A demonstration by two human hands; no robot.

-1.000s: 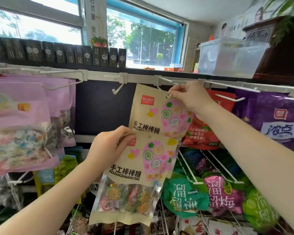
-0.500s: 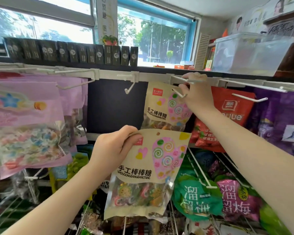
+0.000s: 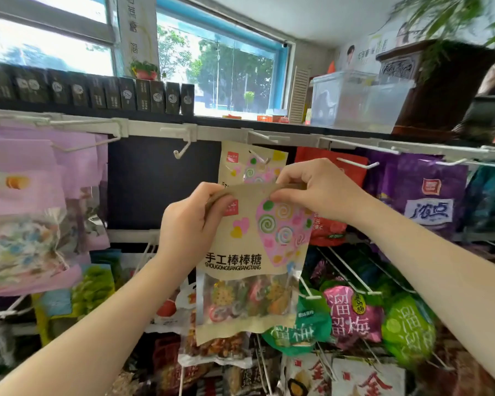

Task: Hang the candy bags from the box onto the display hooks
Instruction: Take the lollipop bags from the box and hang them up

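Left hand pinching top-left corner of lollipop bag, right hand pinching top edge; identical hung bag just above both hands, on hook

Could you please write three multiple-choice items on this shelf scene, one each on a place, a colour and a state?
1. Where is the already hung beige lollipop bag?
A. behind and above the held bag
B. left of the pink bags
C. on the top shelf

2. What colour is the bag right of the red bag?
A. green
B. purple
C. black

3. How is the held beige lollipop bag with a clear window gripped?
A. left hand only
B. both hands at its top edge
C. by its bottom

Answers: 1 A, it hangs on the white hook above. 2 B, the purple bag hangs there. 3 B, left hand and right hand pinch the top.
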